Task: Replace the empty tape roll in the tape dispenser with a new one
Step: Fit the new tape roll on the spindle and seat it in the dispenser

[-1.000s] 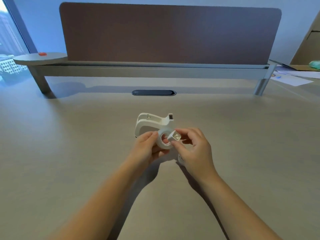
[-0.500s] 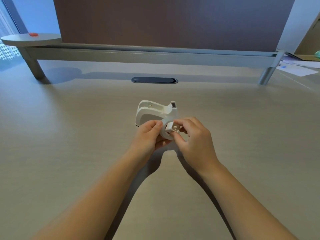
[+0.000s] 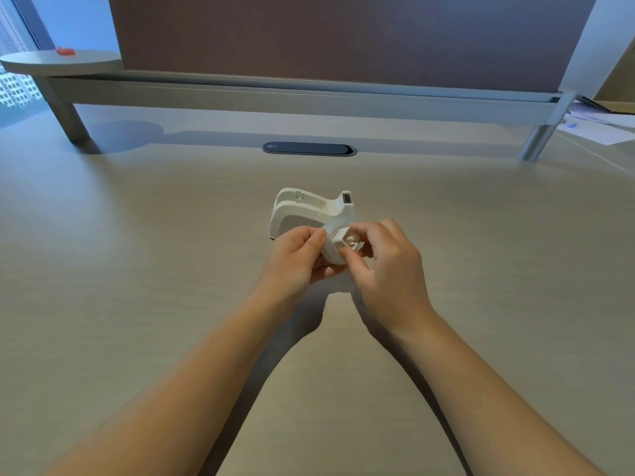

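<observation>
Both hands meet just above the tabletop (image 3: 137,269), a smooth pale surface with a faint wood-grain sheen. The left hand (image 3: 295,259) pinches the rim of a white tape roll (image 3: 331,249) between thumb and curled fingers; its grip is closed on the roll's left edge. The right hand (image 3: 388,266) has thumb and forefinger closed on a small white plastic hub (image 3: 347,240), blocky with a round moulded detail on its face, set at the roll's centre hole. Whether the hub sits fully inside the roll cannot be told.

Just behind the hands the dispenser (image 3: 305,214) stands on the tabletop: matte white plastic, rounded at the left, sloping to a raised cutter post at the right, with a grey inset side panel. Its open cradle on top holds nothing visible. The roll overlaps the dispenser's near right corner in view; whether they touch is unclear.

Farther back lie a dark oval cable port (image 3: 309,148) and a brown fabric-like divider (image 3: 343,39) on a grey metal rail.
</observation>
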The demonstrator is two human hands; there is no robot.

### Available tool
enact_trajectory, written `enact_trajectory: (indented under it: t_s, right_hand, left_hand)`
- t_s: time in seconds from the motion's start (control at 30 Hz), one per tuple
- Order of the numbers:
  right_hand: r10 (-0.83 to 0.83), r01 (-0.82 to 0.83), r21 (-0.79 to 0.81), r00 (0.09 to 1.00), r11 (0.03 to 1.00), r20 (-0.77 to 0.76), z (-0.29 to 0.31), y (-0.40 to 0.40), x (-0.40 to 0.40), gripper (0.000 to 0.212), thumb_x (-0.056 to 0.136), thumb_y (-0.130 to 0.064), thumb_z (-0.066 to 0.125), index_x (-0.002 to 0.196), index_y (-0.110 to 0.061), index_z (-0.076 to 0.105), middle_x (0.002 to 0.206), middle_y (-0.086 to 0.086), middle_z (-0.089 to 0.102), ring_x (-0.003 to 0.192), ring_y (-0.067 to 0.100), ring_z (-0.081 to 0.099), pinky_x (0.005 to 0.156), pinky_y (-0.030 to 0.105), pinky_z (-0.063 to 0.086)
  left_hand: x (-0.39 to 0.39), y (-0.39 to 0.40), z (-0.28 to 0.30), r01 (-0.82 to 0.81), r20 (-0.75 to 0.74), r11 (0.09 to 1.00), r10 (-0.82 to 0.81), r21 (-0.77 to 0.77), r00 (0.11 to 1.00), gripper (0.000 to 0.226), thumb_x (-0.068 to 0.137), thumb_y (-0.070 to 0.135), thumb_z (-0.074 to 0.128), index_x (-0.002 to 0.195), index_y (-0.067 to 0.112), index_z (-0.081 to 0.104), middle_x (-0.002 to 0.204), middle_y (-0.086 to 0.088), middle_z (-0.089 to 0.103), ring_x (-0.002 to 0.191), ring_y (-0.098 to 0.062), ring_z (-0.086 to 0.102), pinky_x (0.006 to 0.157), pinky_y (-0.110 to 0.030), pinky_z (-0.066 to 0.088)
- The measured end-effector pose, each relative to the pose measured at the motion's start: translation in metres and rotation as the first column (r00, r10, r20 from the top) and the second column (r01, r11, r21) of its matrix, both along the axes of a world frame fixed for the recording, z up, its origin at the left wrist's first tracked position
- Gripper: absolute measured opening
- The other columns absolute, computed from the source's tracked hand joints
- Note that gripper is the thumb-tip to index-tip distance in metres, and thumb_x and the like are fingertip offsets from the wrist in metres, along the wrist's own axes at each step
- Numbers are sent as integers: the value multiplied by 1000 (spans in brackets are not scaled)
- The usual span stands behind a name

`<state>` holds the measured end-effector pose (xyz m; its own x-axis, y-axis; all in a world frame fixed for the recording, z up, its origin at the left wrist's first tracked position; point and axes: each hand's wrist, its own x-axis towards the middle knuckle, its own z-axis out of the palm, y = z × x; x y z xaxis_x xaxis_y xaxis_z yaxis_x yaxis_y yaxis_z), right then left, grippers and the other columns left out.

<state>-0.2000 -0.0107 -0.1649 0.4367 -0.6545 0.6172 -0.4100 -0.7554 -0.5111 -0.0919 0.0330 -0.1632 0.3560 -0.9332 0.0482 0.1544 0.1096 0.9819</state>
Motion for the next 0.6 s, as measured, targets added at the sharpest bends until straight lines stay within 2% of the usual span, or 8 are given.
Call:
enact_trajectory:
  t_s: [0.07, 0.13, 0.2, 0.27, 0.33, 0.43, 0.5, 0.6]
  right_hand:
    - [20, -20, -28, 1000, 999, -17, 1, 0, -2, 23, 77, -13, 58, 96, -1, 63, 89, 19, 65, 77, 26, 61, 64, 26, 48]
    - [49, -51, -66, 998, 996, -26, 3, -2, -3, 24, 76, -12, 58, 97, -1, 63, 91, 20, 65, 82, 28, 61, 68, 24, 47]
    - [62, -62, -48, 998, 997, 4, 5, -3, -3, 28, 75, -16, 59, 99, -3, 64, 98, 16, 60, 90, 22, 54, 75, 14, 40]
    - [72, -79, 79, 993, 994, 91, 8, -3, -5, 35, 74, -27, 59, 105, -10, 63, 104, -2, 48, 96, 5, 44, 77, 4, 36]
    - [51, -103, 246, 977, 964, 208, 10, -2, -6, 42, 73, -40, 59, 110, -19, 55, 96, -18, 40, 88, -2, 43, 75, -2, 37]
    - [12, -191, 514, 943, 836, 332, 11, -5, -7, 31, 74, -45, 56, 96, -24, 46, 77, -12, 50, 68, 3, 50, 60, 11, 45]
    - [36, -256, 591, 933, 765, 357, 9, -8, -5, 16, 79, -38, 52, 76, -23, 49, 65, -6, 53, 55, 2, 52, 51, 14, 42]
    - [58, -286, 601, 928, 746, 369, 4, -9, -4, 24, 85, -32, 49, 63, -22, 49, 54, -6, 52, 38, -2, 49, 38, 8, 36]
  left_hand:
    - [2, 0, -1, 10, -5, 1000, -10, 22, 1000, 27, 91, 17, 34, 77, 10, 57, 76, -10, 61, 67, -15, 60, 56, -17, 54]
    - [4, 0, 0, 18, -12, 999, -17, 32, 1000, 28, 91, 18, 33, 82, 8, 58, 81, -14, 61, 75, -21, 59, 61, -20, 55]
    - [4, 1, 1, 46, -35, 999, -45, 17, 998, 29, 92, 18, 32, 86, 7, 58, 84, -13, 62, 76, -19, 60, 64, -21, 56]
    - [3, 3, 4, 76, -65, 997, -76, 1, 995, 29, 92, 19, 31, 90, 8, 58, 84, -9, 63, 73, -13, 63, 63, -19, 57]
    - [2, 3, 6, 91, -82, 996, -91, -4, 992, 28, 92, 19, 32, 94, 7, 57, 85, -8, 63, 72, -11, 64, 63, -20, 57]
    - [-1, 6, 7, 117, -74, 993, -117, -3, 990, 27, 92, 19, 33, 94, 9, 57, 85, -6, 62, 71, -9, 64, 62, -19, 57]
    - [-3, 7, 7, 134, -59, 991, -134, 0, 989, 26, 92, 20, 32, 92, 12, 57, 85, -5, 63, 74, -10, 65, 64, -19, 57]
    - [-3, 8, 9, 160, -94, 987, -160, -7, 983, 29, 91, 23, 31, 89, 15, 58, 87, -5, 64, 77, -12, 65, 67, -21, 58]
